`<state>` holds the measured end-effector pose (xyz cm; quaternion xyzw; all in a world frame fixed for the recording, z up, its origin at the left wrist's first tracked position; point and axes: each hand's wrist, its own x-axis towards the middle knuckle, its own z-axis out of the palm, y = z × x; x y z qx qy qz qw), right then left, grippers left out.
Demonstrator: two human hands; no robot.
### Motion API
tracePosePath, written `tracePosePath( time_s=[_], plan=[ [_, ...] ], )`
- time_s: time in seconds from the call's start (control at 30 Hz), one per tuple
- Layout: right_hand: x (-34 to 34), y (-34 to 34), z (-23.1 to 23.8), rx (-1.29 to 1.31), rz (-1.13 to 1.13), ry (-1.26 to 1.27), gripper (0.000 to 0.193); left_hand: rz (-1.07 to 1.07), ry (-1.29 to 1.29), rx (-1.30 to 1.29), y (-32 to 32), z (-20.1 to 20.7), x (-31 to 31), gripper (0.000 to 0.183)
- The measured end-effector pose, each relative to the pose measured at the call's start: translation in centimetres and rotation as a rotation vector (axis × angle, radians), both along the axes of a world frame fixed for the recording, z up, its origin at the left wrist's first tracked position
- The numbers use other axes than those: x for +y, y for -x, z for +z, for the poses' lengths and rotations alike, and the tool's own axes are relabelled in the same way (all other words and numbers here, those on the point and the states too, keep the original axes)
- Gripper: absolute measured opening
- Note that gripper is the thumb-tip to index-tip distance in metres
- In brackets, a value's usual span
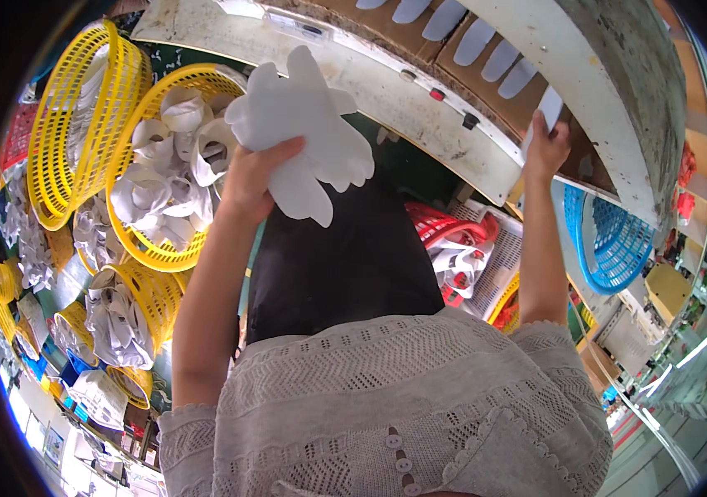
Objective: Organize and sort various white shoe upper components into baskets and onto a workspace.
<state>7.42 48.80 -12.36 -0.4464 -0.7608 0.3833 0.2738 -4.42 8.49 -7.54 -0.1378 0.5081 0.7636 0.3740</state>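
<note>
White insole-shaped pieces splay from my left hand, thumb clamped on top; uneven pressure could let outer ones slip. My right hand pinches a single piece at the brown machine bed; crowding could overlap neighbours.

Flat white sole-shaped pieces, a loose fan in the left hand, one slanted piece in the right hand

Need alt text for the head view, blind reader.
A person's left hand holds a fanned stack of white sole-shaped pieces; the right hand grips another white piece at a brown surface where similar pieces lie in a row. At left, yellow baskets, one holding curled white items.
</note>
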Motion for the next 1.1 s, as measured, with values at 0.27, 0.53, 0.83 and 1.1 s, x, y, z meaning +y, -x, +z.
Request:
tracePosePath(
  time_s=[0.27, 0.53, 0.83, 1.1],
  plan=[
    [14.3, 4.5, -8.4, -0.642, -0.218, -0.36, 0.037, -0.015, 0.048, -0.048, -1.6, -0.7, -0.8, 0.04],
    [13.2, 7.0, -8.9, -0.896, -0.152, -0.494, 0.065, 0.053, 0.06, -0.058, -2.6, -0.3, -2.8, 0.043],
    [-8.4, 4.6, 2.7, -0.04, 0.816, 0.008, 0.019, 0.006, -0.068, -0.076, -1.9, -0.4, -2.5, 0.047],
    [-19.7, 2.6, 9.2, -0.157, 1.443, -0.219, 0.054, -0.061, -0.224, -0.116, -1.1, 0.3, -1.7, 0.049]
  ],
)
